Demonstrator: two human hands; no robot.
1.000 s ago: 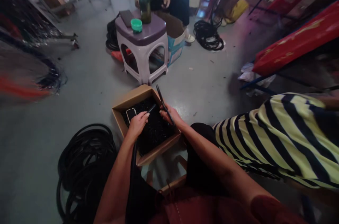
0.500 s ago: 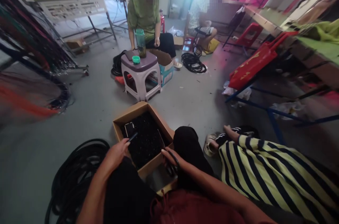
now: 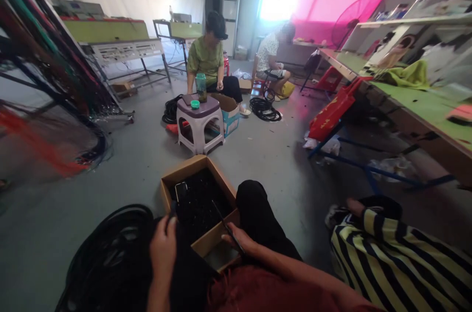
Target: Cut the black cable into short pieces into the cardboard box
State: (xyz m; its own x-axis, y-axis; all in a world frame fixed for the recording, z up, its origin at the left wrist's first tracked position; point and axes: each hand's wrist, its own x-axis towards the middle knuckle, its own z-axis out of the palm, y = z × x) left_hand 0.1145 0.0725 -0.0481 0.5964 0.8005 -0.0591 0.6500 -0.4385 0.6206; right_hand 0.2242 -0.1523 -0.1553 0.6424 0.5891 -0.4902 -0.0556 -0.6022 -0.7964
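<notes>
My left hand [image 3: 163, 243] pinches the end of a black tube [image 3: 172, 209] at the near left side of a cardboard box [image 3: 223, 176]. Scissors [image 3: 220, 216] are in my right hand [image 3: 239, 240], over the box's near right edge, with the blades pointing away and to the left. Small black pieces [image 3: 202, 191] cover the bottom of the box. A phone [image 3: 181, 192] lies on them near the left wall. A large coil of black tubing [image 3: 106, 238] rests on the floor to my left.
A purple-topped stool [image 3: 211, 105] with a green bottle [image 3: 201, 88] stands beyond the box. Two people [image 3: 206, 58] sit further back near black coils [image 3: 264, 109]. A person in a striped top [image 3: 394, 258] is close on my right, below a workbench [image 3: 409, 100].
My view has tipped upward. My left hand has drawn back toward me with the tube, away from the box's middle. The scissors have turned in my right hand, showing their blades more clearly.
</notes>
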